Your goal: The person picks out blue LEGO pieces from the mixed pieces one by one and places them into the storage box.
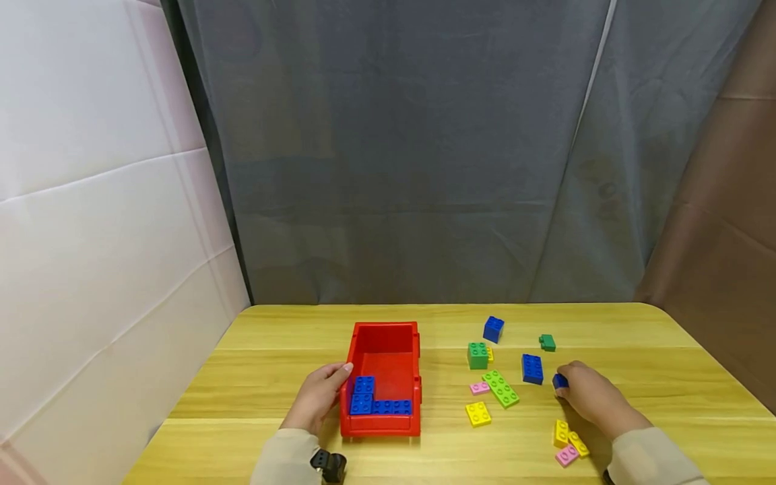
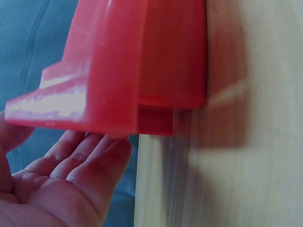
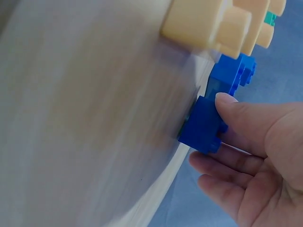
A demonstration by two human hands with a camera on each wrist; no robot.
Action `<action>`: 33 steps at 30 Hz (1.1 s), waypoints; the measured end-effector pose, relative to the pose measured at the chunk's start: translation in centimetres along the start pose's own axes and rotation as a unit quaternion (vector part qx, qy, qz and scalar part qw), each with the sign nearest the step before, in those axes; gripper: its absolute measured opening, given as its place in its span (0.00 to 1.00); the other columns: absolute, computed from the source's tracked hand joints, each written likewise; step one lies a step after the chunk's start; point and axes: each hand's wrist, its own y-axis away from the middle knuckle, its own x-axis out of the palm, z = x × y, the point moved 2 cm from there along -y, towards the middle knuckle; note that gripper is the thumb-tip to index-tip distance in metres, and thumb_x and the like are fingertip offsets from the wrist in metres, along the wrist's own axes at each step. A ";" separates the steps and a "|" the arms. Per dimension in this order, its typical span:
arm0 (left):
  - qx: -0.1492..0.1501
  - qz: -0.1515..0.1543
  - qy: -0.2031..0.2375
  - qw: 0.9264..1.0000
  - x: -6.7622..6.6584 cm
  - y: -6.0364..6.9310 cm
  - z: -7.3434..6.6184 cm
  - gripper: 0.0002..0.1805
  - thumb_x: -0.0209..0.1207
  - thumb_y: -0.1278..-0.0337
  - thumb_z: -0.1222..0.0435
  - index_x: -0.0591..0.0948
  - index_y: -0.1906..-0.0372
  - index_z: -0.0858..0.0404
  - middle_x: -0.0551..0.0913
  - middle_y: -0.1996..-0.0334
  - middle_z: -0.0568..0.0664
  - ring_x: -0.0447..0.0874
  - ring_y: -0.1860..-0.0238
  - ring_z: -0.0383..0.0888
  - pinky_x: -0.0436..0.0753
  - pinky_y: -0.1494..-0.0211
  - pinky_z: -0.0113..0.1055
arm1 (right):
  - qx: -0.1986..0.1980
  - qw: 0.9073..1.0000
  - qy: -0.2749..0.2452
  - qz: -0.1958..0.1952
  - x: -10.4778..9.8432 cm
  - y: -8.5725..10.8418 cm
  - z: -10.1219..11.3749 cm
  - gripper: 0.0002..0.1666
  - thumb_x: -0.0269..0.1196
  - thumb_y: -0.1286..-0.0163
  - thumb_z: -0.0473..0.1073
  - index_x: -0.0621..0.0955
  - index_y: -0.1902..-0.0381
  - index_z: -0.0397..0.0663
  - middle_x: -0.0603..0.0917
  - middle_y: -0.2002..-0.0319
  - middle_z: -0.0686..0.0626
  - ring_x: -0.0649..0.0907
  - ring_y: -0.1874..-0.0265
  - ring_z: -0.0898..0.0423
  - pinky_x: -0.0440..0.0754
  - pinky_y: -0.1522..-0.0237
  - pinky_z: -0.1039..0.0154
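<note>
A red bin [image 1: 415, 377] stands left of centre on the table, with several blue bricks [image 1: 362, 403] along its near and left sides. My left hand [image 1: 318, 394] holds the bin's left wall, the thumb over the rim and the fingers outside; the left wrist view shows those fingers [image 2: 102, 158] against the red plastic. On the right, my right hand [image 1: 591, 396] pinches a small blue brick [image 1: 560, 382] between thumb and fingers. That blue brick [image 3: 201, 124] shows its studs toward the palm in the right wrist view. Beyond it lies a larger blue brick [image 1: 532, 369].
Between bin and right hand lie a green brick [image 1: 477, 356], a long lime brick [image 1: 500, 389], a pink brick [image 1: 479, 388] and a yellow brick [image 1: 478, 414]. Farther back are a blue brick [image 1: 494, 329] and a dark green piece [image 1: 547, 343]. Yellow bricks [image 1: 561, 433] and another pink brick [image 1: 567, 455] lie near the right wrist.
</note>
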 end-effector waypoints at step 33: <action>-0.006 0.006 -0.008 1.000 0.1 0.4 -0.1 0.27 0.50 0.29 0.53 0.72 0.38 0.71 0.74 0.41 0.66 0.72 0.42 0.62 0.72 0.37 0.55 | -0.010 0.995 -0.027 -0.098 -5.0 2.8 6.1 0.27 0.69 0.39 0.45 0.79 0.49 0.30 0.81 0.54 0.37 0.81 0.53 0.38 0.78 0.50 0.41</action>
